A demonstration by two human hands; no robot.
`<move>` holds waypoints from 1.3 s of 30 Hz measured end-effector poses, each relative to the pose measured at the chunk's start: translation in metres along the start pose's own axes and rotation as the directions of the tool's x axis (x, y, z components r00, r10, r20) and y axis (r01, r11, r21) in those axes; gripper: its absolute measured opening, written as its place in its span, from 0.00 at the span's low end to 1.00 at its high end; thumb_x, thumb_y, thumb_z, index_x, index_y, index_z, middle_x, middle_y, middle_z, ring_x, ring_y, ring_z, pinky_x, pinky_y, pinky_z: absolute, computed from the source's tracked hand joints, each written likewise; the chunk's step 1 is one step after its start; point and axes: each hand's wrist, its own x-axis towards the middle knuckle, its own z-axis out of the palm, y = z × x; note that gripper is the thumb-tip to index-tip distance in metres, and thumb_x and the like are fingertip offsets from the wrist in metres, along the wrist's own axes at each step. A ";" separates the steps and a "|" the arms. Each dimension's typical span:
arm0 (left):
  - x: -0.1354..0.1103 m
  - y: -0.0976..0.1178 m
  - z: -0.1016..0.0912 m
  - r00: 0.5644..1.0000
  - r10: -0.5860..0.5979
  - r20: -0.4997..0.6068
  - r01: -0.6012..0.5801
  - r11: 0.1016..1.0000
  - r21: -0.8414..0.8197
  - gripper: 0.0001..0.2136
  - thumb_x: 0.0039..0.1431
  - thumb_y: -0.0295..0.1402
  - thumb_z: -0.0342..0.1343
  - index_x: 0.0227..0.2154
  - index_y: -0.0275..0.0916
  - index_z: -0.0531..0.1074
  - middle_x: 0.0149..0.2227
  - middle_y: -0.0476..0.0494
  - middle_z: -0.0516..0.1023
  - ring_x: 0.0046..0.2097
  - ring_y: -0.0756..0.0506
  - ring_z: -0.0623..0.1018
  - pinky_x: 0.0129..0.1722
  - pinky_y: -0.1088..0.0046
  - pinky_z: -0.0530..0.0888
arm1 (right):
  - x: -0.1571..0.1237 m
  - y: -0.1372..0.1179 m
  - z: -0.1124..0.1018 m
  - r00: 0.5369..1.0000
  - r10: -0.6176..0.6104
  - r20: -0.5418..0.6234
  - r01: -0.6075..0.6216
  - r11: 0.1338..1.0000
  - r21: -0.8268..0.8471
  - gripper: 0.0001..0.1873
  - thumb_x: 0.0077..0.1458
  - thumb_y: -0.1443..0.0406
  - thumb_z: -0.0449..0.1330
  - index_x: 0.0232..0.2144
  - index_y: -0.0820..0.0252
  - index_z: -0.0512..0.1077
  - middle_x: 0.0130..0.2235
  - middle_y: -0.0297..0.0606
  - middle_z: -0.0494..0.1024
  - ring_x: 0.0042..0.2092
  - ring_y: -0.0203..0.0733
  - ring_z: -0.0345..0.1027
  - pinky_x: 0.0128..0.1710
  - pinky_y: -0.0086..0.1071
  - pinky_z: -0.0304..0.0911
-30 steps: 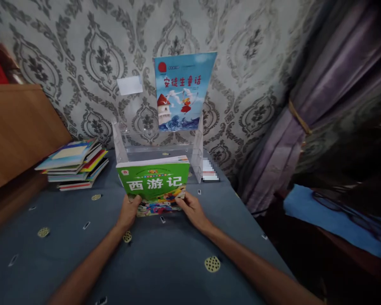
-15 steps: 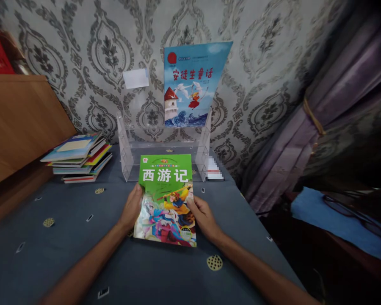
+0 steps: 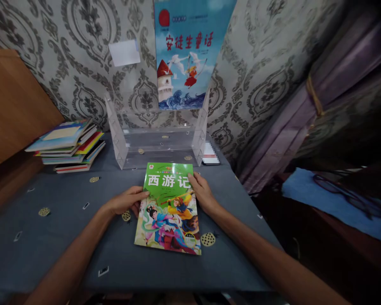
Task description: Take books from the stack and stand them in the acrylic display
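Observation:
Between my two hands is a green picture book [image 3: 169,212], its cover facing up, with white Chinese characters and colourful figures. My left hand [image 3: 130,200] grips its left edge, thumb on the cover and fingers underneath. My right hand [image 3: 203,190] holds the upper right edge, thumb over the cover near the title. Just beyond the book stands a clear acrylic rack [image 3: 158,140] with stepped tiers. A blue book [image 3: 190,59] with red characters stands upright at the rack's top right.
A stack of books [image 3: 71,146] lies at the left beside a wooden cabinet [image 3: 19,93]. Behind the rack's right side rests a partly blurred phone-like object [image 3: 211,154]. To the right are a tied curtain [image 3: 292,123] and glasses [image 3: 346,192] on a blue cloth [image 3: 307,190].
My view has tilted down. The green book now lies lower, nearer me, relative to the rack. My right hand has slid up its edge, and my left thumb has moved onto the cover.

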 end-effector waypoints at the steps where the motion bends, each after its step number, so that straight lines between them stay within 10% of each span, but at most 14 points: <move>1: -0.001 0.002 -0.002 0.999 -0.027 0.022 0.026 0.998 0.052 0.29 0.45 0.59 0.64 0.36 0.37 0.71 0.24 0.49 0.79 0.23 0.48 0.78 0.20 0.76 0.72 | 0.001 -0.001 0.000 1.000 0.000 0.016 0.000 1.000 -0.015 0.23 0.54 0.45 0.60 0.38 0.58 0.73 0.34 0.35 0.80 0.37 0.43 0.72 0.34 0.31 0.67; 9: -0.004 0.013 -0.011 0.987 -0.160 0.004 0.143 0.894 0.426 0.29 0.50 0.65 0.52 0.27 0.40 0.66 0.17 0.50 0.73 0.17 0.48 0.74 0.16 0.75 0.67 | 0.016 -0.001 0.003 0.990 0.101 0.096 -0.093 0.992 -0.090 0.20 0.54 0.47 0.60 0.33 0.59 0.71 0.21 0.27 0.69 0.21 0.33 0.60 0.18 0.25 0.55; 13: -0.002 0.018 -0.008 0.980 0.066 -0.187 0.063 0.789 0.612 0.23 0.61 0.56 0.45 0.24 0.41 0.63 0.17 0.50 0.71 0.19 0.48 0.73 0.21 0.73 0.68 | 0.027 0.000 0.003 0.973 0.154 0.171 -0.123 0.976 -0.180 0.20 0.55 0.48 0.59 0.34 0.59 0.70 0.18 0.25 0.65 0.16 0.31 0.54 0.13 0.24 0.48; 18: 0.008 0.022 0.006 0.715 0.631 -0.301 0.062 0.373 0.926 0.13 0.67 0.38 0.45 0.32 0.40 0.72 0.33 0.42 0.78 0.40 0.42 0.77 0.39 0.66 0.72 | 0.037 -0.004 0.002 0.976 0.111 0.185 -0.027 0.914 -0.404 0.18 0.61 0.52 0.55 0.33 0.59 0.73 0.18 0.28 0.70 0.16 0.34 0.59 0.16 0.27 0.54; 22: 0.025 0.011 0.014 0.662 0.733 -0.155 0.001 0.206 0.979 0.12 0.67 0.34 0.48 0.47 0.38 0.72 0.47 0.38 0.75 0.50 0.40 0.74 0.49 0.62 0.72 | 0.034 -0.017 -0.004 0.987 0.013 0.163 0.107 0.704 -0.702 0.13 0.62 0.59 0.55 0.39 0.61 0.76 0.28 0.38 0.81 0.28 0.42 0.74 0.29 0.30 0.64; 28: 0.037 -0.005 0.015 0.610 0.782 -0.128 0.008 0.155 0.988 0.14 0.68 0.33 0.46 0.51 0.36 0.71 0.50 0.36 0.75 0.52 0.38 0.73 0.52 0.57 0.73 | 0.012 -0.040 0.002 0.950 -0.210 0.231 0.290 0.326 -0.900 0.13 0.65 0.64 0.54 0.48 0.59 0.74 0.44 0.45 0.81 0.45 0.47 0.75 0.42 0.35 0.68; 34: 0.034 -0.007 0.015 0.597 0.792 -0.128 -0.002 0.161 0.987 0.15 0.69 0.33 0.46 0.53 0.36 0.71 0.52 0.36 0.75 0.53 0.38 0.73 0.52 0.58 0.74 | 0.000 -0.026 0.041 0.636 -0.232 0.736 0.758 0.364 -0.541 0.20 0.67 0.66 0.52 0.59 0.61 0.67 0.60 0.48 0.72 0.64 0.45 0.62 0.65 0.46 0.56; 39: 0.030 -0.003 0.015 0.647 0.749 -0.145 0.014 0.178 0.984 0.17 0.70 0.34 0.44 0.55 0.36 0.70 0.54 0.36 0.75 0.54 0.39 0.73 0.54 0.58 0.73 | 0.017 -0.009 0.027 0.775 -0.176 0.606 0.627 0.327 -0.707 0.23 0.66 0.62 0.52 0.61 0.63 0.66 0.64 0.52 0.67 0.67 0.50 0.56 0.67 0.51 0.52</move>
